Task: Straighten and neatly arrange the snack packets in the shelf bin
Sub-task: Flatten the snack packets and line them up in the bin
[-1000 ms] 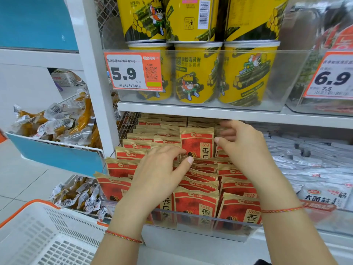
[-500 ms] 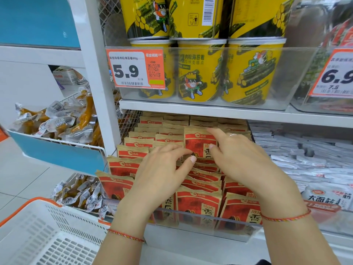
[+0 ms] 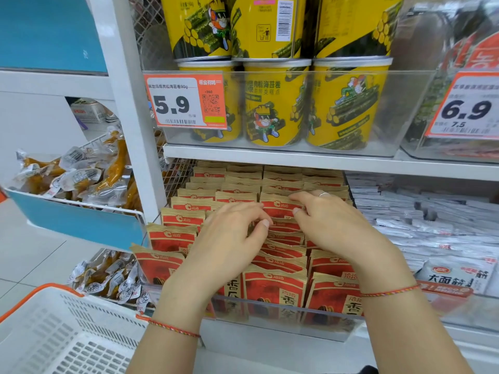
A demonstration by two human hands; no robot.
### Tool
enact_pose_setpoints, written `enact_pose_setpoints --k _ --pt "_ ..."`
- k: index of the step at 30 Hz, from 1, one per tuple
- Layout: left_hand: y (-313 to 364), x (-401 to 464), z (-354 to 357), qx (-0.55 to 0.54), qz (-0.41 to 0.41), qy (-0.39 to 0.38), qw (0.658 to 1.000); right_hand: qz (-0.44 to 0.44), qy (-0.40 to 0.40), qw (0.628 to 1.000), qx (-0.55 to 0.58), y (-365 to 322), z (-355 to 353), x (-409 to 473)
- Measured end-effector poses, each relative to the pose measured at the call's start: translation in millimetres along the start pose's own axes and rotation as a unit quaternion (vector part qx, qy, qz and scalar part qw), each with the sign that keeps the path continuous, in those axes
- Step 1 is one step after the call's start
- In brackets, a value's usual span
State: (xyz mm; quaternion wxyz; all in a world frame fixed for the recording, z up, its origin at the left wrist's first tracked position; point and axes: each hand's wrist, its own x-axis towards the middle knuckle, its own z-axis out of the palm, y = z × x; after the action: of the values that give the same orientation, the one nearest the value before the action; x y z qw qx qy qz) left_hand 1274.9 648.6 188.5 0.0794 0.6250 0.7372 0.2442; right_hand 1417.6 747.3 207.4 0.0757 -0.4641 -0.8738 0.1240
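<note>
The red and gold snack packets [image 3: 272, 282] stand in rows inside a clear shelf bin [image 3: 283, 310] on the lower shelf, filling the middle of the view. The back rows look fairly even; the rows around the middle lean and overlap, and the front row tilts slightly against the bin's front wall.

Both hands work the middle rows. The left hand [image 3: 229, 238] lies over the packets at about 9 o'clock from the bin's centre, fingers bent and tips dug in among the packet tops; whether it pinches one I cannot tell. The right hand [image 3: 332, 225], at about 2 o'clock from the left one, has its curled fingers and thumb on the top edge of one packet [image 3: 278, 207], apparently pinching it.

To do this step well, I judge it best to pull that packet upright by its top seam while the left hand keeps the neighbouring rows from tipping forward, then press each row back so the tops line up.

At 12 o'clock, on the shelf above, stand yellow tubs [image 3: 272, 103] behind a price tag [image 3: 186, 101]. At 3 o'clock lie silver-white packets [image 3: 421, 220]. At 9 o'clock a blue tray [image 3: 81, 225] holds clear-wrapped snacks, and at 7 o'clock sits a white basket [image 3: 54, 336].
</note>
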Motion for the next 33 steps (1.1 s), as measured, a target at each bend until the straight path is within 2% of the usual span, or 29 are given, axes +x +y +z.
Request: enact_pose_setpoints --k 4,8,11,14,18,23,27,30,33 --pt "-2 9 3 0.027 0.012 -0.026 0.999 -0.007 0.005 1.0 0.012 4 3 2" --pt "-6 10 5 0.005 0.027 -0.008 1.0 -0.017 -0.007 0.998 0.053 8 2 2" --pt "-5 6 -2 -0.06 0.04 0.051 0.996 -0.016 -0.003 0.993 0.116 10 -5 -4" --pt "-3 1 -16 -0.153 0.059 0.131 0.978 -0.014 0.015 0.97 0.242 11 -16 -14" --pt "6 -7 -29 -0.275 0.091 0.195 0.937 -0.106 0.025 0.926 0.361 9 -23 -17" --pt "12 -12 -33 -0.344 0.115 0.241 0.9 -0.108 0.084 0.935 0.328 5 -12 -8" --pt "11 -15 -39 -0.416 0.116 0.268 0.861 -0.125 0.116 0.919 0.356 -3 -11 -9" --pt "5 -15 -40 -0.428 0.093 0.27 0.858 -0.113 0.207 0.925 0.298 -6 -8 -9" --pt "1 -16 -38 -0.41 0.081 0.261 0.87 -0.114 0.224 0.916 0.314 -7 -11 -10"
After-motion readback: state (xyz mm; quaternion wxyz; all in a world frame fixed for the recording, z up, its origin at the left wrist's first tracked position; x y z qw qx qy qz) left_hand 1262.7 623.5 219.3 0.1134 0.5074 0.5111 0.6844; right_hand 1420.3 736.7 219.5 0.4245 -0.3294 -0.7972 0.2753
